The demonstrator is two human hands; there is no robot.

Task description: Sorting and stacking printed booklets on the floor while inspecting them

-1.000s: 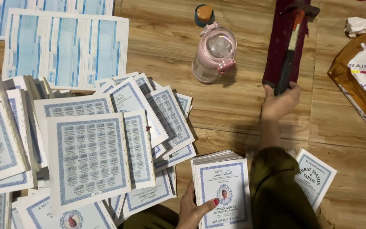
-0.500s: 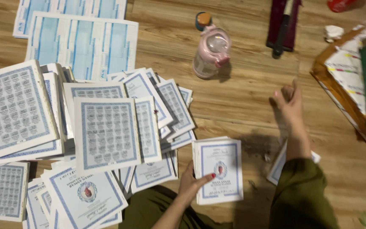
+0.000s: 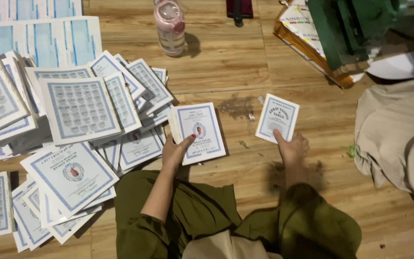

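Observation:
My left hand (image 3: 176,151) rests on the lower left corner of a small stack of booklets (image 3: 200,132) with blue-bordered white covers, lying on the wooden floor in front of me. My right hand (image 3: 291,146) presses its fingertips on the near edge of a single smaller booklet (image 3: 278,117) lying flat to the right. Both arms wear olive green sleeves. A patch of dark crumbs (image 3: 238,105) lies between the two booklets.
Fanned heaps of printed blue-and-white sheets (image 3: 80,108) cover the floor at left. A pink water bottle (image 3: 170,26) stands at the top. A dark red case (image 3: 239,8) lies beyond it. A cardboard box (image 3: 303,38), green machine (image 3: 355,29) and beige cloth (image 3: 398,134) crowd the right.
My right hand has drawn back from the dark red case at the far side and come down onto the single booklet. My left hand stays on the stack. The view has shifted right.

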